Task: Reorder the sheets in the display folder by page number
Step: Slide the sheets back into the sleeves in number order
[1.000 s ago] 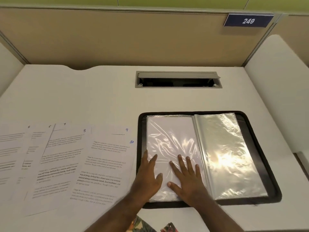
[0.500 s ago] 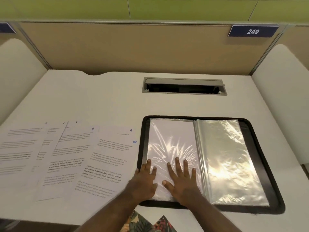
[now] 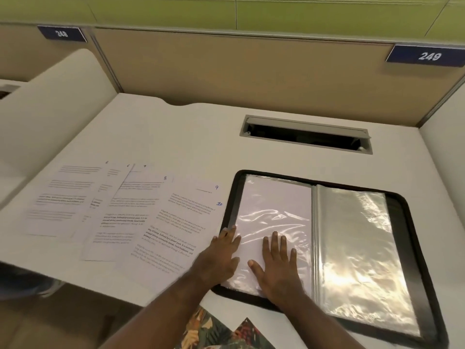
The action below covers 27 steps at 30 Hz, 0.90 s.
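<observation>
The display folder (image 3: 412, 248) lies open on the white desk (image 3: 176, 132), with a black border around its clear plastic sleeves. Both hands lie flat on its left page (image 3: 274, 205), near the bottom edge. The right hand (image 3: 279, 268) presses the sleeve with straight, spread fingers, and it holds nothing. The left hand (image 3: 221, 258) is just beside it, also with straight fingers; it lies over the left edge of the folder, so part of it is on the page and part is on the black border. To the right of the hands, the right page (image 3: 362, 253) shines with reflected light. To the left of the left hand, loose printed sheets (image 3: 130, 210) lie overlapped in a row on the desk, with handwritten numbers 6, 7, 8, 9 and 10 at their top corners. Beyond the hands, far behind the folder, a grey cable slot (image 3: 305, 134) is cut into the desk.
</observation>
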### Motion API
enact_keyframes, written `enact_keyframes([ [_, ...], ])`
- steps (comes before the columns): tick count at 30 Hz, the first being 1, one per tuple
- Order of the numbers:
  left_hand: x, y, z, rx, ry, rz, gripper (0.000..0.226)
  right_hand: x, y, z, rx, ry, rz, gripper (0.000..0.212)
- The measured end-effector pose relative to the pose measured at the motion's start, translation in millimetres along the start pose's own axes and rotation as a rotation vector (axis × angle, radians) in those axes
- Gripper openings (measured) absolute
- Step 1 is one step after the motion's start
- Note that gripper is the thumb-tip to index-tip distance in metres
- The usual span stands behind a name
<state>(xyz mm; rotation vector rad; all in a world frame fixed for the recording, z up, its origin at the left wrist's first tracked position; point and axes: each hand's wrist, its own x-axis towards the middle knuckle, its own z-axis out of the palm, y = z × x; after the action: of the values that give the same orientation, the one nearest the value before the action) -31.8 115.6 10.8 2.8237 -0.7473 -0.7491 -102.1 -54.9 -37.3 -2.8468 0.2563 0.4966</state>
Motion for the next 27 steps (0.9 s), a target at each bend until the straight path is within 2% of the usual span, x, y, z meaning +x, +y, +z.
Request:
enact_keyframes([
  [4,1.2,-27.5,-12.4,-0.155,0.102,-0.055,0.061,4.1,-19.3,-17.1,0.036,0.025,-0.104,0.097],
  [9,1.9,-88.1,-26.8,-0.184,0.189,-0.155,0.061,22.1,-70.5,-31.6,0.145,0.032,-0.129,0.099],
  [15,-6.3,-190.3,-44.3,-0.272,0.183,-0.216,0.062,61.2,-168.6,-28.5,0.164,-0.010,-0.210,0.108],
  [21,-22.2,-315.5,-65.3,-0.311,0.211,-0.382,0.062,104.4,-279.9,-21.7,0.132,-0.053,-0.312,0.119],
  [24,-32.5,-379.7,-74.5,-0.316,0.250,-0.499,0.061,123.2,-333.1,-19.6,0.128,-0.097,-0.353,0.108],
  [27,-45.9,-437.8,-82.2,-0.379,0.305,-0.648,0.060,138.2,-380.8,-14.1,0.104,-0.149,-0.417,0.082],
])
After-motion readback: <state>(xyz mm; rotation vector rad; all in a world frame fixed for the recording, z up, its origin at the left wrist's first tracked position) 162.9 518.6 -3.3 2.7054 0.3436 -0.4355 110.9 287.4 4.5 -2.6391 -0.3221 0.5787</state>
